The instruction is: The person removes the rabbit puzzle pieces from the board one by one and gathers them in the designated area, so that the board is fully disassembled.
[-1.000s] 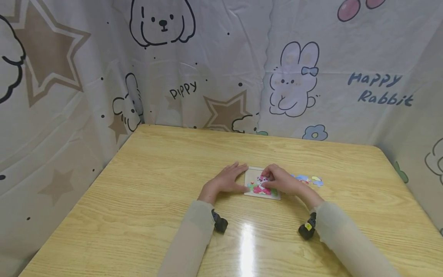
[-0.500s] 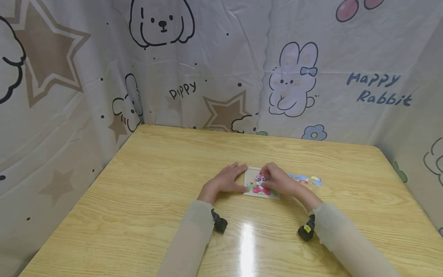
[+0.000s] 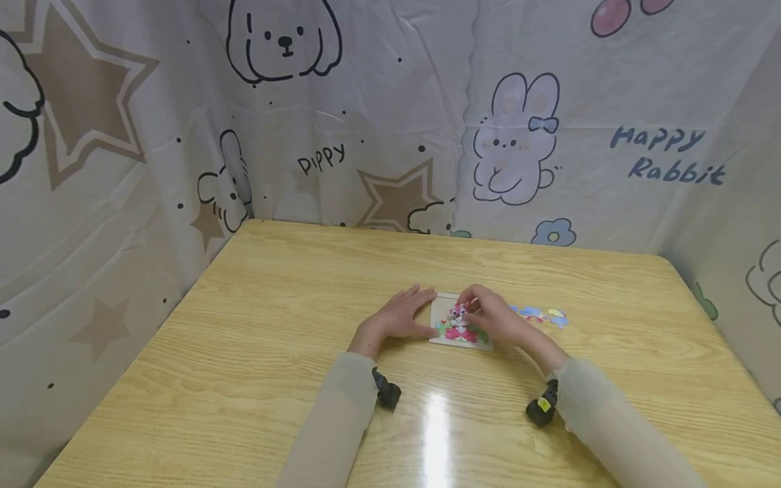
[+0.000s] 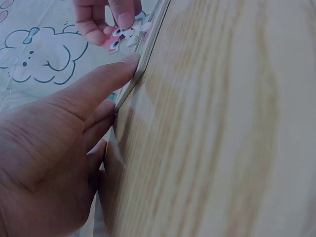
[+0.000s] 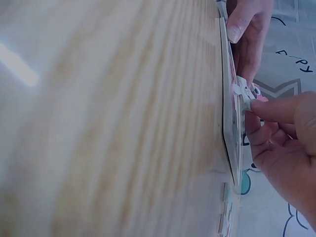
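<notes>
We are seeing the piece [image 3: 458, 311] hanging over the board [image 3: 443, 309], near its middle, and the right hand [image 3: 499, 317] is pinching it between thumb and fingertips. From the head view, the printed face is looking up, its pink ears pointing toward the far edge of the board. In both wrist views the piece is tilting: its pink end is rising away from the board while its white end is lying close to it; whether that end is touching, we cannot tell. Fingers are covering part of the outline, so we are leaving its long axis unjudged.

The left hand [image 3: 403, 315] is grasping nothing; its fingers are spreading straight and its thumb is resting on the board's left edge. The loose pieces [image 3: 533, 313] are lying on the table [image 3: 293, 305], just right of the right hand.

Compared with a second ago, the right hand is sitting slightly farther up the board, and the face is showing more fully. The left hand is keeping its place.
</notes>
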`<state>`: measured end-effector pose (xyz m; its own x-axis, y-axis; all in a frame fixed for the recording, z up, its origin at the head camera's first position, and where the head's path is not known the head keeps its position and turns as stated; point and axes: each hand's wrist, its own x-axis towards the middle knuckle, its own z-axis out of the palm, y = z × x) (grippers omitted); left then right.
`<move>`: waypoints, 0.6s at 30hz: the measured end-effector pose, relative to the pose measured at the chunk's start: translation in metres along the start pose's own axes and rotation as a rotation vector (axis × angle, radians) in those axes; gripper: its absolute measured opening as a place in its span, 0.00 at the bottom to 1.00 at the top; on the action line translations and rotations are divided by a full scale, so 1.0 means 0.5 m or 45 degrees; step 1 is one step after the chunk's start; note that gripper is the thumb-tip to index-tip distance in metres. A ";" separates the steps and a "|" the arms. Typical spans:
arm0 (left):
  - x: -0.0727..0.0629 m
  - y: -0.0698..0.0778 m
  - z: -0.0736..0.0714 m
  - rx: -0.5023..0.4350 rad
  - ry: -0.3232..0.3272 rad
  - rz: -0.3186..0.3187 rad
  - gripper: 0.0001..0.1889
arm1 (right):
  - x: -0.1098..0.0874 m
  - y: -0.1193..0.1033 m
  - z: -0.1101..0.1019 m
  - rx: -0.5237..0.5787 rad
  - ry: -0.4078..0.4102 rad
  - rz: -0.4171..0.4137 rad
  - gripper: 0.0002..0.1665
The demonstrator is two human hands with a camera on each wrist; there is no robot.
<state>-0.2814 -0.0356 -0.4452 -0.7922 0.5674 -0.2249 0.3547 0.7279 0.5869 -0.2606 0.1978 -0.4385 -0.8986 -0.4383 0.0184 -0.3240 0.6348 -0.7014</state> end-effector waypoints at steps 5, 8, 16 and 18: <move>-0.002 0.003 -0.001 0.001 -0.002 -0.005 0.43 | -0.010 0.004 -0.005 0.047 0.019 0.020 0.13; -0.002 0.003 -0.001 -0.002 -0.002 -0.005 0.43 | -0.016 0.009 -0.008 0.058 0.039 0.034 0.13; -0.002 0.004 -0.001 -0.013 -0.004 0.011 0.43 | -0.038 0.027 -0.024 0.044 0.060 0.062 0.12; -0.002 0.005 -0.001 -0.014 -0.003 0.016 0.43 | -0.045 0.032 -0.029 0.046 0.066 0.068 0.13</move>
<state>-0.2800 -0.0348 -0.4431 -0.7866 0.5774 -0.2189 0.3594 0.7163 0.5981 -0.2500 0.2270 -0.4400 -0.9289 -0.3700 0.0166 -0.2650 0.6326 -0.7277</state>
